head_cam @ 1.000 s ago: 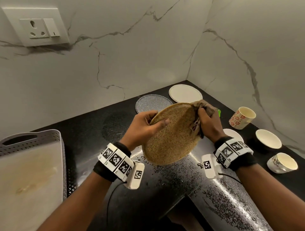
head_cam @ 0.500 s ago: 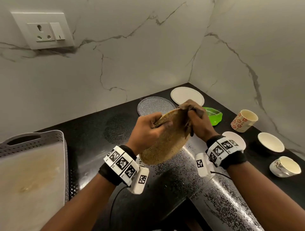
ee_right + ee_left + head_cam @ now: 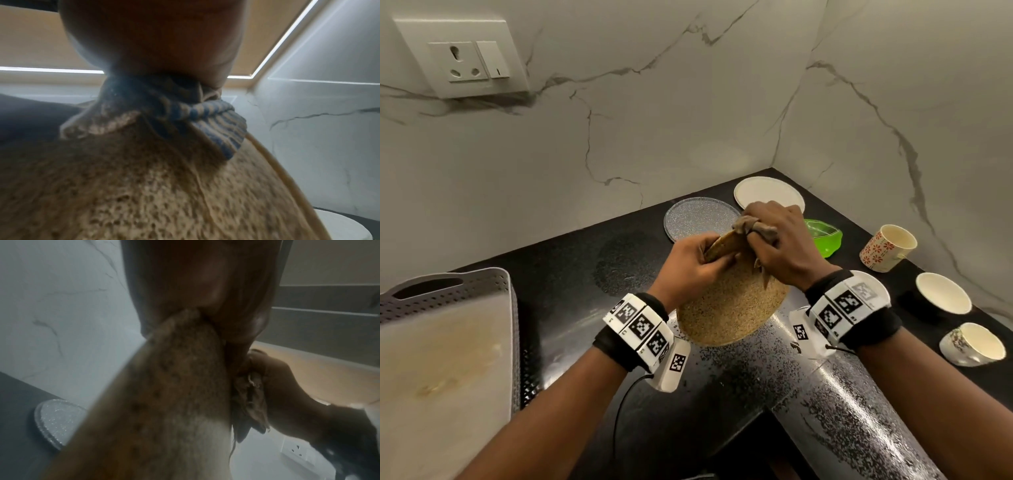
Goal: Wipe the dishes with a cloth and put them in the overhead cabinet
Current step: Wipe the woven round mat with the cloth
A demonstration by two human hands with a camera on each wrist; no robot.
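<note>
Since a second ago my right hand [image 3: 780, 245] has slid from the right side of the speckled brown plate [image 3: 732, 305] up to its far edge, and the plate has tipped so I now see its underside. That hand is closed around the bunched cloth [image 3: 755, 229], pressing it on the rim; the right wrist view shows blue and tan stripes on the cloth [image 3: 205, 113] against the plate's rim. My left hand [image 3: 695, 262] pinches the same far edge from the left, thumb on the near face and fingers behind, holding the plate tilted above the black counter [image 3: 558, 274]. Just beyond the hands lie a glittery grey plate [image 3: 695, 216] and, further right, a white plate [image 3: 763, 192] in the corner. A green dish [image 3: 825, 236] sits right of my right hand. Along the right lie a patterned cup [image 3: 887, 246], a white bowl [image 3: 943, 293] and a second cup [image 3: 972, 342]. At near left stands a grey perforated tray [image 3: 448, 284].
</note>
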